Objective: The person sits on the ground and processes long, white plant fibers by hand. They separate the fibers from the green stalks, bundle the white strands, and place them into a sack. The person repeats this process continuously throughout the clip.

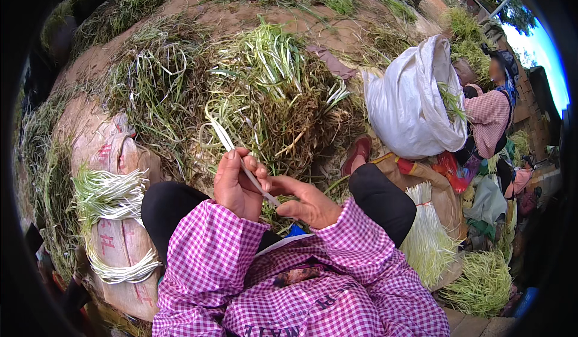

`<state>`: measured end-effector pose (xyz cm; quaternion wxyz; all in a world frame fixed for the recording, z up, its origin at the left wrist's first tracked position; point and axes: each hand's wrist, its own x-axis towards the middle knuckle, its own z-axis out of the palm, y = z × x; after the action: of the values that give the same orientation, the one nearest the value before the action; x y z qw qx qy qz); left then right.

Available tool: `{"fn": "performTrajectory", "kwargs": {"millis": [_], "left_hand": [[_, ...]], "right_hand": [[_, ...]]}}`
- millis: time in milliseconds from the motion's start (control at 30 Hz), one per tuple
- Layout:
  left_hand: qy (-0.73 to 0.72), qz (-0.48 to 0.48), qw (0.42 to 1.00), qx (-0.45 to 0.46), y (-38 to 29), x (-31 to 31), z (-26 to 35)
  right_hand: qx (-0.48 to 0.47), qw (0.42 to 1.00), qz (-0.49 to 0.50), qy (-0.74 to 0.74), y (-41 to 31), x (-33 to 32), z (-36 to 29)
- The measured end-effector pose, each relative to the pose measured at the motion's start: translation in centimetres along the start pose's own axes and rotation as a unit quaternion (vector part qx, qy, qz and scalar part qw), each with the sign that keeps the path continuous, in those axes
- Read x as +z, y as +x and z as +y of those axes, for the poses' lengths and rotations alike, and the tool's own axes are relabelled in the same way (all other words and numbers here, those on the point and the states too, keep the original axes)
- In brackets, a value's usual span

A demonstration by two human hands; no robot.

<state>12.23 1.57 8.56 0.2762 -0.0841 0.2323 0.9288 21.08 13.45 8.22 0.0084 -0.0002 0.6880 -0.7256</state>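
Note:
Above my lap, my left hand (pixel 235 184) grips a pale plant stalk (pixel 254 177) between thumb and fingers. Thin white leaf strips (pixel 221 133) stick out past that hand towards the heap. At the stalk's lower end, the thumb and fingers of my right hand (pixel 311 204) close on its tip. Just beyond both hands rises a heap of green and withered stalks with brown roots (pixel 293 116). Fresher white-and-green stalks (pixel 273 55) lie on top of it. Part of the stalk is hidden behind my left fingers.
Left stands a wrapped bale (pixel 113 240) with trimmed white stalks (pixel 110 195) on it. A full white sack (pixel 406 98) stands at right, before a seated person (pixel 490 111). Near my right knee are a tied stalk bundle (pixel 424 237) and a yellow-green pile (pixel 478 283).

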Motion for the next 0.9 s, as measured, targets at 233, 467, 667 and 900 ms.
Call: {"fn": "performTrajectory", "kwargs": {"millis": [233, 467, 667, 900], "left_hand": [[0.173, -0.035, 0.984, -0.031, -1.3, 2.0, 2.2], [0.14, -0.014, 0.99, 0.026, 2.6, 4.8, 5.3], [0.136, 0.027, 0.987, 0.078, 4.9, 3.7, 7.0], [0.152, 0.013, 0.987, 0.044, 5.4, 2.1, 4.1]], "right_hand": [[0.111, 0.986, -0.013, 0.122, 0.6, 2.3, -1.4], [0.158, 0.975, 0.03, 0.154, -0.2, 1.8, -0.4], [0.272, 0.885, 0.152, -0.346, 2.5, -6.1, 7.5], [0.309, 0.838, 0.451, -0.004, 9.2, -10.2, 15.2]]}}
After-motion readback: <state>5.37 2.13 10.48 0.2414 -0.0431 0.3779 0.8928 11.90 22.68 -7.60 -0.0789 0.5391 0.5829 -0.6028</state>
